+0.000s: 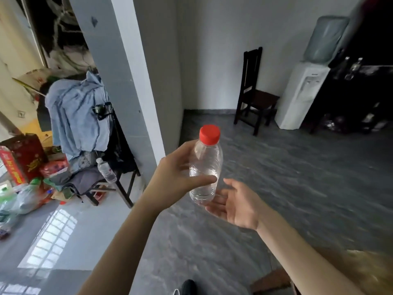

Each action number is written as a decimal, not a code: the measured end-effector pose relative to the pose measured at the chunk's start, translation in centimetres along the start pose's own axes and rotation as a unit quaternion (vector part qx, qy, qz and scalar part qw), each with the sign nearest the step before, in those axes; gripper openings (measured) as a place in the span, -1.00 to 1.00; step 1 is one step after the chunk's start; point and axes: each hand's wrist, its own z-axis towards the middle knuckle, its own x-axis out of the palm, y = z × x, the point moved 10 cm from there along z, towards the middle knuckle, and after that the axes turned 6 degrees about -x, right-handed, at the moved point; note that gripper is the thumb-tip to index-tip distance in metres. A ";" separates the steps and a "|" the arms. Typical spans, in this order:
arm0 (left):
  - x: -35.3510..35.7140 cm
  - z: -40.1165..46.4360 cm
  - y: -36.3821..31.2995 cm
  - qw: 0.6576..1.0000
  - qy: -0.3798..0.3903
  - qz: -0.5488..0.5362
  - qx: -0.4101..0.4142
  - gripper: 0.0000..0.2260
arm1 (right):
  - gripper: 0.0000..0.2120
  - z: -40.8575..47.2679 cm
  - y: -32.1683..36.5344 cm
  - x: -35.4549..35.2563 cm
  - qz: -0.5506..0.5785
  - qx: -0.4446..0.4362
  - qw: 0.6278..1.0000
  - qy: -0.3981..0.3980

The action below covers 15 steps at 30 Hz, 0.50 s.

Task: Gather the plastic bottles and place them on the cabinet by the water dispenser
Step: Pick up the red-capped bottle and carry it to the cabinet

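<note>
Mid-air, well short of the dark cabinet: my left hand pinches the red-capped bottle at its waist; right hand spread beneath. Seems light, thin-walled, crushable, slick; grip mid-body gently.

This looks like a lived-in home, in a plain room used partly for storage. A water dispenser stands against the white wall beside a dark cabinet, with a wooden chair next to it. To the left, clothes are heaped over another chair, among red boxes and plastic bags on the tiled floor.
</note>
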 end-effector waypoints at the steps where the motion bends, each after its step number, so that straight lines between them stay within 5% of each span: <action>1: -0.4 1.7 0.0 1.000 0.006 -0.002 0.006 -0.46 | -0.42 1.0 1.3 0.3 0.002 -0.006 1.000 0.003; 15: 1.4 22.3 1.3 0.996 0.082 -0.001 0.046 -0.45 | -0.39 11.3 15.0 -2.7 0.081 -0.065 0.994 -0.040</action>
